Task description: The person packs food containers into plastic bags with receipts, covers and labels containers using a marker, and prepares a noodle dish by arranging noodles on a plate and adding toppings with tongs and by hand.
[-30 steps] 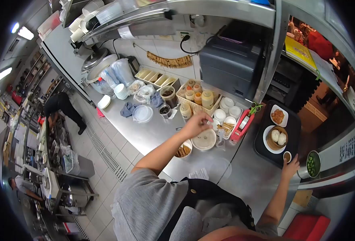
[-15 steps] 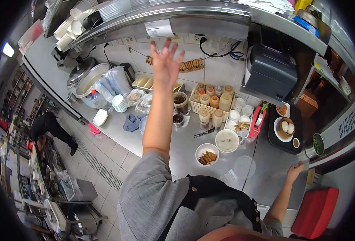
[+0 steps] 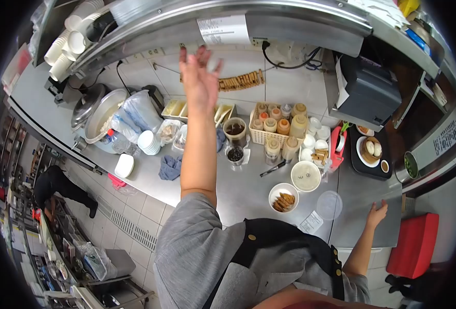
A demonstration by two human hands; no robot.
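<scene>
Left hand (image 3: 199, 82), spread and empty, hangs near the far slip (image 3: 223, 29); right hand (image 3: 377, 214), loose, seems empty. A low rightward sweep might tip the tub (image 3: 234, 130).

Left hand (image 3: 201, 82): shelf (image 3: 300, 31) bars passage just beyond; bottles (image 3: 283, 126) crowd the area below, rightward. Right hand (image 3: 376, 213): bare counter (image 3: 359, 208) to its left gives free passage; tray (image 3: 352, 160) obstructs farther forward.

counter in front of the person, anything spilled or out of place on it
No spill shows on the steel counter. Slightly untidy, though: a clear round lid lies loose beside a paper slip, while the bowl of brown food stands uncovered, and a blue-grey cloth lies crumpled.
</scene>
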